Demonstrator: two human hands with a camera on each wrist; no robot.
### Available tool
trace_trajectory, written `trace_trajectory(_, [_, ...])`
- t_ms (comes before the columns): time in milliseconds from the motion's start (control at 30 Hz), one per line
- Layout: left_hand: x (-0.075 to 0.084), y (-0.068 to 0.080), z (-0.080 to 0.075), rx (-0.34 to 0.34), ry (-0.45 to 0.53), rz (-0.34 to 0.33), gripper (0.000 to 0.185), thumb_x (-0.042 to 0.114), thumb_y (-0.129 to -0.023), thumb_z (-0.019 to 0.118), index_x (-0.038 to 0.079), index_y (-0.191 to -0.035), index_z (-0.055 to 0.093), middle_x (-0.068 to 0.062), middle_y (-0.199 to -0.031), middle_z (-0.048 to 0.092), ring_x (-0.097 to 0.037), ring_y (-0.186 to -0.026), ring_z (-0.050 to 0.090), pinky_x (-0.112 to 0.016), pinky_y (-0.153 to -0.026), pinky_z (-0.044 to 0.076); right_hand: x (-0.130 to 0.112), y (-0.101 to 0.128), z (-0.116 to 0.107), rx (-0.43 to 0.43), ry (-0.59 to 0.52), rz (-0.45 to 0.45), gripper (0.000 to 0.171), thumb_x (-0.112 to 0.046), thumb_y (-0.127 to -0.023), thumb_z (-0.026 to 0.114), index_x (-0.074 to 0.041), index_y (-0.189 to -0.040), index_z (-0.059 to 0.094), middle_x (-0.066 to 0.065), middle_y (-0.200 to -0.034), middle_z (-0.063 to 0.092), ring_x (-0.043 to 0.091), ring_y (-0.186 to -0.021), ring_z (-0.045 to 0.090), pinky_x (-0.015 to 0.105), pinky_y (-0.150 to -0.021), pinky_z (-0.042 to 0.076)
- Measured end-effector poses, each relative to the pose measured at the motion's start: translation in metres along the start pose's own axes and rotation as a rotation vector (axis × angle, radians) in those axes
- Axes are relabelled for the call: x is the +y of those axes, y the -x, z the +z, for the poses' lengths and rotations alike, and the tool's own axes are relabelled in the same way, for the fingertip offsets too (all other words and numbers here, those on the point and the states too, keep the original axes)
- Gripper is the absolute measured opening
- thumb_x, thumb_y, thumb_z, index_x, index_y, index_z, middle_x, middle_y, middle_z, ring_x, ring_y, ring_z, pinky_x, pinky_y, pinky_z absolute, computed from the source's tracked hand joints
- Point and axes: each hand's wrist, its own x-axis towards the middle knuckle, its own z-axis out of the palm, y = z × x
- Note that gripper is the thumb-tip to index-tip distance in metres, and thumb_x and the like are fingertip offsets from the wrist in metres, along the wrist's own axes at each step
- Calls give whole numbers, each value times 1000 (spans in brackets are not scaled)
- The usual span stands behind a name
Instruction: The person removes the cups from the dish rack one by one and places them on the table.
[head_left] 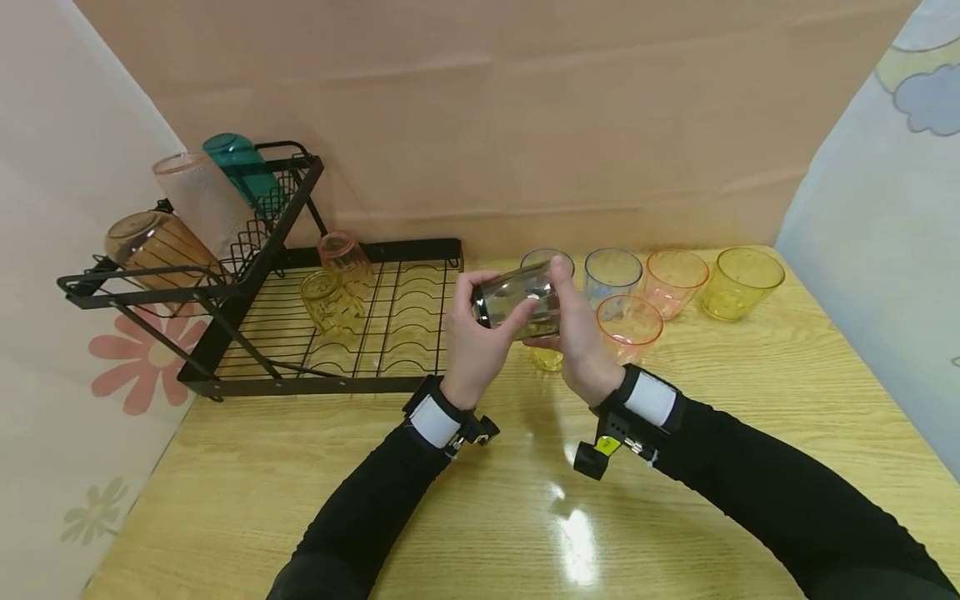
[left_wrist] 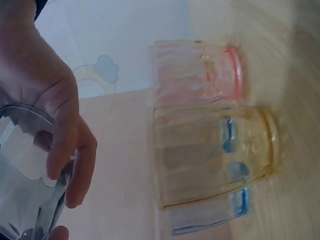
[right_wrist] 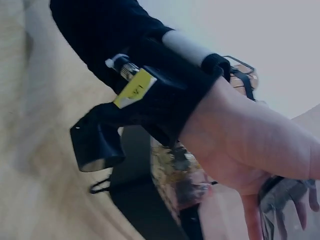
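A smoky grey drinking glass [head_left: 517, 298] lies tilted on its side in the air, held between both hands above the table. My left hand [head_left: 480, 346] grips its left end, the thumb along the near side; in the left wrist view the fingers curl over the grey glass [left_wrist: 25, 175]. My right hand [head_left: 581, 337] holds the other end, thumb on top, and its far fingers are partly hidden. The right wrist view shows the right hand [right_wrist: 245, 140] with the grey glass [right_wrist: 285, 202] at its fingers. A yellow glass [head_left: 547, 359] stands behind the hands, mostly covered.
At left stands a two-tier black dish rack [head_left: 322, 385]. Its upper tier holds amber [head_left: 161, 250], clear [head_left: 206, 196] and teal [head_left: 242, 167] glasses; a pink glass [head_left: 345, 257] and a yellow glass [head_left: 330, 304] sit below. Several upright glasses, including a yellow glass [head_left: 742, 283], line the back right.
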Motion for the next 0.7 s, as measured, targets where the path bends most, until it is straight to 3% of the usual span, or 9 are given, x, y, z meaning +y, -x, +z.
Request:
trace_trajectory(167, [-4, 7, 2, -52, -1, -4, 51, 18, -84, 78, -1, -120, 49, -11, -111, 59, -25, -93, 62, -37, -72, 55, 8, 2, -4, 34, 32, -17, 61, -57, -100, 32, -7, -130, 48, 13, -119, 51, 22, -96, 55, 41, -76, 53])
trace_trajectory(233, [-3, 8, 0, -120, -38, -19, 53, 20, -85, 78, 0, -123, 47, -12, -113, 57, -25, -95, 61, -36, -73, 54, 11, 4, -8, 22, 56, -39, 63, -56, -101, 31, -5, -136, 44, 16, -130, 46, 26, -110, 52, 43, -86, 49])
trace_trajectory(400, [0, 9, -18, -436, -190, -46, 59, 26, -89, 73, 6, -134, 41, -9, -123, 54, -21, -102, 57, -30, -72, 54, 18, 8, -30, 5, 183, -154, 62, -44, -103, 35, 4, -141, 40, 22, -143, 38, 31, -131, 36, 46, -106, 29])
trace_trajectory(500, [1, 7, -34, -634, -353, -16, 64, 35, -91, 70, 9, -141, 40, -8, -133, 51, -20, -112, 55, -33, -78, 53, 22, 12, -47, 1, 286, -230, 56, -34, -103, 39, 5, -143, 40, 25, -140, 43, 31, -126, 42, 45, -105, 30])
trace_trajectory(600, [2, 4, -52, -782, -540, 59, 72, 48, -90, 67, 11, -144, 39, -7, -142, 47, -20, -125, 48, -40, -95, 46, 24, 16, -64, -10, 365, -290, 51, -25, -102, 42, 5, -143, 40, 24, -133, 48, 19, -113, 50, 33, -97, 38])
trace_trajectory(700, [3, -2, -68, -880, -662, 116, 77, 54, -90, 63, 12, -148, 37, -9, -147, 40, -24, -134, 40, -43, -103, 39, 24, 19, -80, -21, 438, -360, 44, -17, -102, 45, 5, -140, 45, 22, -123, 52, 4, -97, 54, 21, -82, 44])
